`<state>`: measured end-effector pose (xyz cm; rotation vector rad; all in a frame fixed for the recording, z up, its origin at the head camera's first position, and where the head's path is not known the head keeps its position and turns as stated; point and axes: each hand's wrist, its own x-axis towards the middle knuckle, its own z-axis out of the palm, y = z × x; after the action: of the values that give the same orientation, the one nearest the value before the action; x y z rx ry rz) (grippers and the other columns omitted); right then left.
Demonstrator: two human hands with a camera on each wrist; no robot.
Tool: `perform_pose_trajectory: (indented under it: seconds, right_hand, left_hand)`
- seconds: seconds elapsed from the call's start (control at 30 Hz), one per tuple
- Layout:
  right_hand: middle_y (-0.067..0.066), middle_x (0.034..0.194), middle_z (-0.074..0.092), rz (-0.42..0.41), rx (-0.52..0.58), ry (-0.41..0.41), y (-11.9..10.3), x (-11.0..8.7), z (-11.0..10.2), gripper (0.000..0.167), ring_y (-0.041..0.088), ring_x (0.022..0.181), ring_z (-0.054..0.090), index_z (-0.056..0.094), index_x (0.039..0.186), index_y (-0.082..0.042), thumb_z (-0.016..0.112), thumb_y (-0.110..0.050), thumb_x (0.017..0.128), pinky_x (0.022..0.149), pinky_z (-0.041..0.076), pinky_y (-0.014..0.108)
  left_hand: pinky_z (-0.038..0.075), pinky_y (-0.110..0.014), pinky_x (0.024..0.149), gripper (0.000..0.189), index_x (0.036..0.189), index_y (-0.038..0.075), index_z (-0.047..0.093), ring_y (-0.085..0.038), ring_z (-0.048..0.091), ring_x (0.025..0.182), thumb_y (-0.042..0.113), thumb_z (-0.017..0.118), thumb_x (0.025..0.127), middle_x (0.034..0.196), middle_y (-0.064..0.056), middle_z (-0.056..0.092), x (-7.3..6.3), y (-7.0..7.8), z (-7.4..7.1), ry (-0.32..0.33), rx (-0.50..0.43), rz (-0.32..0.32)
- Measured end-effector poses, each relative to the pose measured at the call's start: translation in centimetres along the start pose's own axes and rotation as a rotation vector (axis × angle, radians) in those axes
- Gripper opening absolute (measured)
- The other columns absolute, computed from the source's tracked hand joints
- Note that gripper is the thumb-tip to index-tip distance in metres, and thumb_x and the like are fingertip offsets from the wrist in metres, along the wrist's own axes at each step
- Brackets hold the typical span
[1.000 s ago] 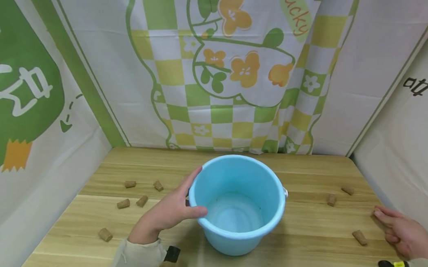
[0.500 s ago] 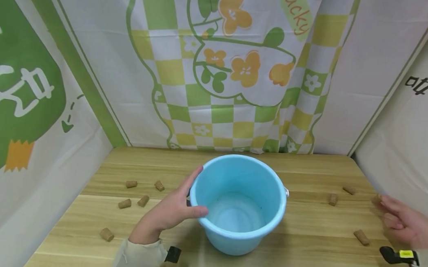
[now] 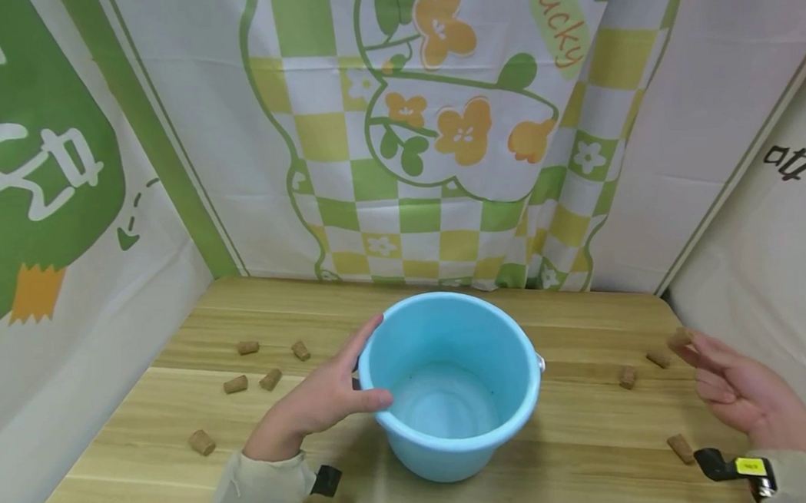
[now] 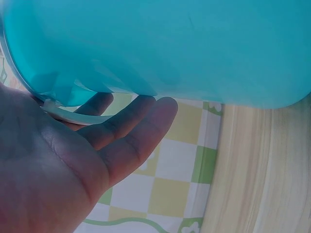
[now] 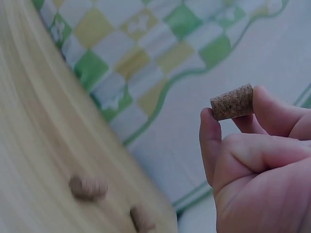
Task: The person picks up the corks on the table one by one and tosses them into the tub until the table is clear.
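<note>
A light blue bucket (image 3: 443, 458) stands upright on the wooden table, its inside bare. My left hand (image 3: 318, 401) holds it at the left rim, thumb over the edge. In the left wrist view, the fingers (image 4: 141, 141) of that hand reach along the outside wall by the white handle (image 4: 77, 116). Over the table's right side, my right hand (image 3: 747, 384) pinches a small tapered cork (image 5: 232, 102) between thumb and fingertips, raised above the tabletop. Below it lie loose corks, one (image 3: 657, 357) near the held cork and another (image 3: 680, 448) closer to the front.
A third cork (image 3: 628, 377) lies on the right, between bucket and hand. Several corks, among them one (image 3: 202, 441) near the front, are scattered left of the bucket. A patterned curtain (image 3: 418, 227) hangs at the back edge, and white panels (image 3: 784, 259) flank the table (image 3: 569, 480).
With the cork pinched, my right hand has risen off the table's right edge and moved inward and away from me. My left hand and the bucket have stayed put.
</note>
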<state>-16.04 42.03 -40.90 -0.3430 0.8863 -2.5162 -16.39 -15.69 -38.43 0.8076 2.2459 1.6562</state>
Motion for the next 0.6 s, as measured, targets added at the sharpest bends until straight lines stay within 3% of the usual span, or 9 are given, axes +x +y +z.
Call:
perform_pose_trajectory:
  seconds: [0.2,0.6]
  right_hand:
    - [0.013,0.130,0.060,-0.001,-0.002,-0.111,0.6,1.8,3.1,0.054,0.007,0.053,0.007,0.059,0.131,0.000,0.013,-0.018,0.111,0.047,0.015,0.020]
    - [0.011,0.130,0.059,0.004,-0.152,-0.196,2.3,4.8,9.6,0.048,0.010,0.050,0.009,0.054,0.135,-0.001,0.013,-0.010,0.111,0.043,0.017,0.021]
  left_hand:
    - [0.047,-0.044,0.093,0.106,0.161,0.028,0.008,-0.040,0.048,0.125,0.035,0.080,0.084,0.154,-0.015,0.030,0.0,0.1,0.0,-0.002,-0.006,0.006]
    - [0.047,-0.044,0.093,0.107,0.161,0.027,0.008,-0.040,0.048,0.125,0.036,0.081,0.083,0.156,-0.014,0.028,0.0,0.2,0.0,0.002,-0.008,0.004]
